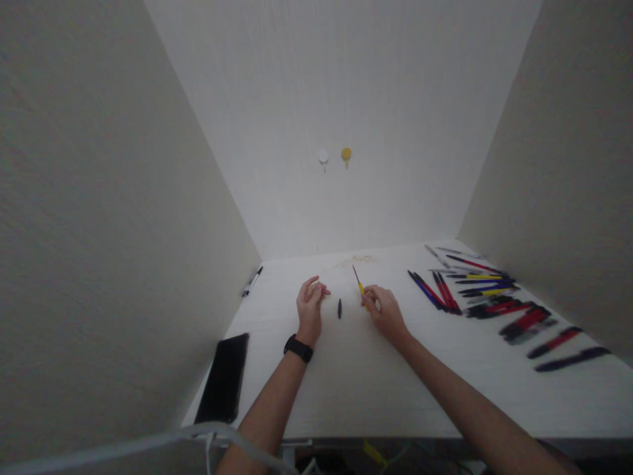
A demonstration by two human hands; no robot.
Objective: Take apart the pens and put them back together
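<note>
My right hand (383,308) pinches a yellow pen (361,289) between thumb and fingers. Its front part is off, and a thin dark refill (355,272) sticks out, pointing up and away from me. A small black pen piece (339,309), tapered at its ends, lies on the table between my two hands. To its left, my left hand (310,305) rests with loosely bent fingers apart, and I see nothing in it. A black watch (299,348) is on my left wrist.
Several pens, red, blue, black, yellow and clear (487,290), lie spread along the right side of the white table (366,396). A black phone (223,377) and a black-and-white pen (252,282) lie at the left. Panels stand on three sides; two hooks (346,154) are on the back one.
</note>
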